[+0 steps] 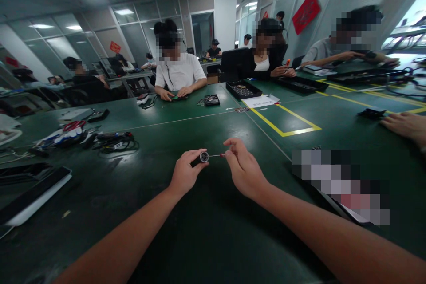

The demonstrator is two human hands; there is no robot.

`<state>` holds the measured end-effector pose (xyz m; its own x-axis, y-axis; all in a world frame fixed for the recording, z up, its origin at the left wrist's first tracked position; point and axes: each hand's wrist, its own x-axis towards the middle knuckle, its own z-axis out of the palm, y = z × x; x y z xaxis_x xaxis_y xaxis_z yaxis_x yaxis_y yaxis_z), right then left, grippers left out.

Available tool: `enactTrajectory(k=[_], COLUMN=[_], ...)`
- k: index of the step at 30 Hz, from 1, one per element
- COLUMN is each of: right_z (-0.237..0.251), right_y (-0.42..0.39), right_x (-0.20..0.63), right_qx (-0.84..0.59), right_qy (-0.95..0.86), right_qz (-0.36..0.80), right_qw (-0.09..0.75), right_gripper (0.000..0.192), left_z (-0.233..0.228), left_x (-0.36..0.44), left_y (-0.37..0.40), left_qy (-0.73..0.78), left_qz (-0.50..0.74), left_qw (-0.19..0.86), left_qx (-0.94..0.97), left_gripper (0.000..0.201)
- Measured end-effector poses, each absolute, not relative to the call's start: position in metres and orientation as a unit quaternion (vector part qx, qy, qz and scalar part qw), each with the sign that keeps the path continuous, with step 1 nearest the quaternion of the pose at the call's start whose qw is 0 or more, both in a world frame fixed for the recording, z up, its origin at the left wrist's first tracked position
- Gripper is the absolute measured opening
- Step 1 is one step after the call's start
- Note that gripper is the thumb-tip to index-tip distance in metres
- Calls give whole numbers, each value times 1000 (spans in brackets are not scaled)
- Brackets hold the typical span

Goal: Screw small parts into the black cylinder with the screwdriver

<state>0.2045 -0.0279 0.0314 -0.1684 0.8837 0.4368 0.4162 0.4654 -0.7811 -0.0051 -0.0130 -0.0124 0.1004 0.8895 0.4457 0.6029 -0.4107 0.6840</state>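
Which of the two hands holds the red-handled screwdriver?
The right hand holds the screwdriver; the left hand instead grips the small round part.

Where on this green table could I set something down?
Bare green tabletop shows between the black cables and the wearer's left hand, and inside the yellow tape outline beside the white paper. Around those cables, it's crowded.

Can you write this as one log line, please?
left hand: holds round part | right hand: holds screwdriver, pointed toward part | both: above green table
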Motion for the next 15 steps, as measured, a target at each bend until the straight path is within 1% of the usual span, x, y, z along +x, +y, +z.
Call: enactTrajectory(k=[4,6,9,10,12,15], right_z=[26,23,18,16,13,14], right_y=[-23,-17,-7,-4,-1,-3], right_x=[202,202,202,202,202,201], right_qx=[-445,-443,-444,-447,-452,-448], right_qy=[-665,-620,-513,-472,-429,-458], right_qz=[292,335,436,468,475,439], right_qw=[524,553,592,599,621,630], right_gripper=[12,17,27,27,25,26], left_z=[-9,-6,-1,0,1,0], left_x=[-4,-3,-1,-1,-1,-2], left_y=[-15,-17,-20,-20,-20,-18], left_qy=[522,514,504,505,515,529], left_qz=[426,416,387,379,371,368], left_qw=[147,120,63,48,35,44], left_qx=[724,741,770,774,772,763], left_gripper=[37,37,36,36,35,34])
